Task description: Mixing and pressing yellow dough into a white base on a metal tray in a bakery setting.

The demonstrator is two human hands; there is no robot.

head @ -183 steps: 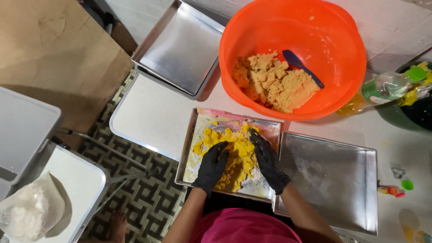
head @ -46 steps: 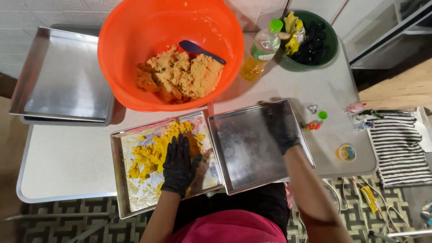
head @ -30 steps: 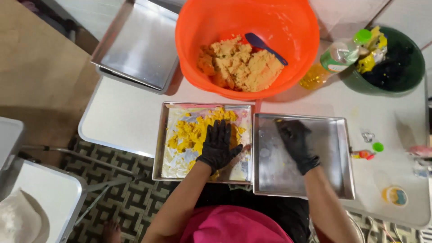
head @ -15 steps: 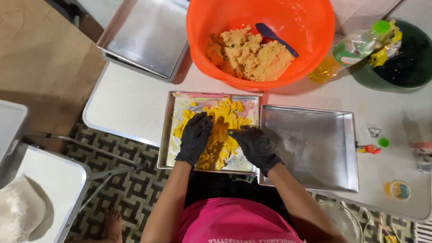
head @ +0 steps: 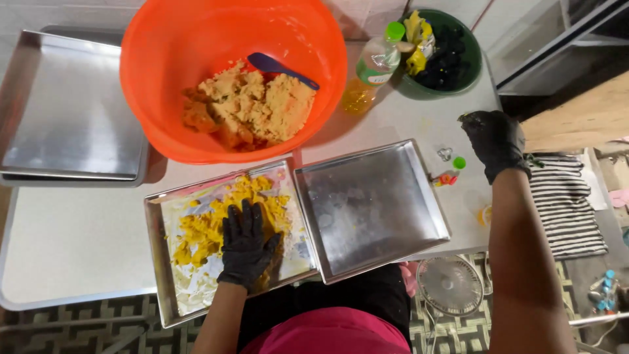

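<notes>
Both hands black-gloved, forearms bare. Left hand [head: 247,241] flat, palm down, fingers spread and pointing away from the body, near the front edge. Right hand [head: 495,141] far out toward the right edge, arm extended, fingers loosely curled, holding nothing visible.

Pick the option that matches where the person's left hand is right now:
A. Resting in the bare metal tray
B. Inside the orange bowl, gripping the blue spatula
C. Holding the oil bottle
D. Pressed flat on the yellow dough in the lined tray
D. The left hand, in a black glove, lies palm down with fingers spread on the yellow dough in the lined tray.
</notes>
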